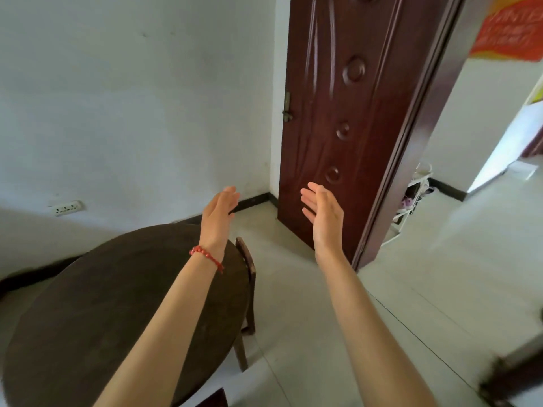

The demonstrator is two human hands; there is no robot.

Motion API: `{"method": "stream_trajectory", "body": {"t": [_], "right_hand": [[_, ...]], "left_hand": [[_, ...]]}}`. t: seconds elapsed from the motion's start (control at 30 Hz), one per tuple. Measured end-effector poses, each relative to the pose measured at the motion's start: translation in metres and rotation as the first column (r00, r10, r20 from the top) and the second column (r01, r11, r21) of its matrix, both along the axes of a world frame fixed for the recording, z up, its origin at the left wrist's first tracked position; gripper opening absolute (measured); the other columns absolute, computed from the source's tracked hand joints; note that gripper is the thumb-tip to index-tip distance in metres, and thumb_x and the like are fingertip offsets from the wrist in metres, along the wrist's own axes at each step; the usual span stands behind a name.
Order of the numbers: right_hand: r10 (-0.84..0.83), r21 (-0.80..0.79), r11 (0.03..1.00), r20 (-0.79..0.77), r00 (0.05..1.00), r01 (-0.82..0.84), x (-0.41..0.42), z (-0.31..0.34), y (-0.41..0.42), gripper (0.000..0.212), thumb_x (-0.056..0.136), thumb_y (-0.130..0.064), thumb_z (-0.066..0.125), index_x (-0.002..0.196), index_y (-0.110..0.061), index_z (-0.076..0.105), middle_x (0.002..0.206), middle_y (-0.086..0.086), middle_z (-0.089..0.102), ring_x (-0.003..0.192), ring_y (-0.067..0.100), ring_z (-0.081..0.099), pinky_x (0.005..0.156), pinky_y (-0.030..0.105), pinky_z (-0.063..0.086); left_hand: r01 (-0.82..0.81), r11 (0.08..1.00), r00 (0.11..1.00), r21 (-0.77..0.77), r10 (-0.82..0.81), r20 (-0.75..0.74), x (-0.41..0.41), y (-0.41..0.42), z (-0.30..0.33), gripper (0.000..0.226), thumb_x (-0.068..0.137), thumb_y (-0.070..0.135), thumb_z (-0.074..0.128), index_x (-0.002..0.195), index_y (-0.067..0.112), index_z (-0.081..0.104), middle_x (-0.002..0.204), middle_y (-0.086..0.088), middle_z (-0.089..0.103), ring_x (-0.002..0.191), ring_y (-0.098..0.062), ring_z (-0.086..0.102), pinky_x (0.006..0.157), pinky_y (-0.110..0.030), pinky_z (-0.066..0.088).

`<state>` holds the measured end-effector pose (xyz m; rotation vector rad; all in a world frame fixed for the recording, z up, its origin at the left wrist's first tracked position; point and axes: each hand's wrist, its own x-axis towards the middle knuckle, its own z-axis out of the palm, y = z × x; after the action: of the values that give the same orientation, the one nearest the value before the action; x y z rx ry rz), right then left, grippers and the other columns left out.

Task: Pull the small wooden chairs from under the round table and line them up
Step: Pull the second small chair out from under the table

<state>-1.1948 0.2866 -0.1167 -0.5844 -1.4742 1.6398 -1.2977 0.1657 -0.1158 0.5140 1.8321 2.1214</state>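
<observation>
A dark round wooden table [88,304] fills the lower left. A small wooden chair [248,268] is tucked under its right edge; only the backrest and two legs show. The corner of another dark wooden piece [216,399] peeks out at the bottom under the table's rim. My left hand [219,212], with a red bead bracelet on the wrist, is raised above the table's far right edge, fingers straight and empty. My right hand [323,212] is held up to the right of the chair, palm facing left, empty. Neither hand touches the chair.
A dark red door [352,113] stands open ahead against the white wall. The doorway on the right leads to another room with a white rack [411,201]. Pale tiled floor [293,333] spreads to the right of the table. A dark object [511,380] sits at the lower right edge.
</observation>
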Motion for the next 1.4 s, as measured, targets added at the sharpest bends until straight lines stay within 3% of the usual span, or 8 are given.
{"method": "stream_trajectory", "body": {"t": [0.33,0.47,0.7,1.07,1.17,1.4], "right_hand": [[-0.078,-0.002,0.997,0.017,0.997,0.078,0.091,0.000,0.142,0.023,0.094,-0.026,0.038,0.100,-0.024,0.060,0.102,0.002,0.064,0.102,0.015,0.060,0.086,0.026,0.047],[-0.073,0.014,0.997,0.042,0.996,0.072,0.115,0.002,0.184,0.022,0.095,-0.025,0.038,0.102,-0.024,0.058,0.105,0.003,0.063,0.103,0.016,0.060,0.089,0.027,0.046],[-0.048,0.004,0.999,0.038,0.998,0.047,0.118,-0.003,0.228,0.021,0.095,-0.024,0.039,0.104,-0.023,0.058,0.105,0.003,0.063,0.102,0.015,0.060,0.088,0.025,0.046],[0.012,-0.014,1.000,0.070,0.997,-0.011,0.029,-0.030,0.306,0.023,0.095,-0.025,0.038,0.105,-0.023,0.058,0.109,0.003,0.062,0.105,0.015,0.059,0.088,0.025,0.046],[0.034,-0.002,0.999,0.068,0.997,-0.034,-0.015,-0.034,0.338,0.024,0.095,-0.025,0.037,0.107,-0.022,0.058,0.110,0.004,0.062,0.107,0.016,0.058,0.091,0.027,0.046],[0.061,-0.046,0.997,0.080,0.995,-0.058,-0.134,-0.029,0.405,0.028,0.095,-0.024,0.037,0.112,-0.017,0.058,0.108,0.002,0.063,0.107,0.015,0.059,0.089,0.024,0.047]], "left_hand": [[0.072,0.997,0.996,0.027,-0.073,0.044,0.084,0.145,-0.004,0.042,0.094,0.035,0.036,0.126,0.010,0.048,0.130,-0.009,0.053,0.122,-0.021,0.047,0.107,-0.036,0.033],[0.068,0.996,0.996,0.050,-0.071,0.058,0.102,0.186,-0.005,0.037,0.093,0.034,0.037,0.120,0.014,0.051,0.120,-0.004,0.055,0.121,-0.021,0.048,0.107,-0.037,0.034],[0.066,0.996,0.995,0.054,-0.069,0.066,0.108,0.229,-0.011,0.042,0.093,0.035,0.038,0.125,0.011,0.049,0.128,-0.009,0.054,0.120,-0.021,0.049,0.106,-0.036,0.035],[0.024,1.000,0.996,0.021,-0.025,0.090,0.019,0.306,-0.039,0.038,0.093,0.034,0.037,0.122,0.012,0.050,0.129,-0.010,0.054,0.121,-0.021,0.049,0.106,-0.035,0.035],[-0.001,0.999,0.994,0.054,-0.005,0.107,-0.022,0.333,-0.045,0.031,0.093,0.034,0.038,0.114,0.016,0.053,0.125,-0.008,0.055,0.120,-0.021,0.049,0.104,-0.033,0.036],[-0.072,0.997,0.989,0.036,0.066,0.133,-0.139,0.396,-0.037,0.036,0.093,0.032,0.038,0.119,0.010,0.052,0.125,-0.010,0.055,0.121,-0.022,0.049,0.107,-0.037,0.035]]}}
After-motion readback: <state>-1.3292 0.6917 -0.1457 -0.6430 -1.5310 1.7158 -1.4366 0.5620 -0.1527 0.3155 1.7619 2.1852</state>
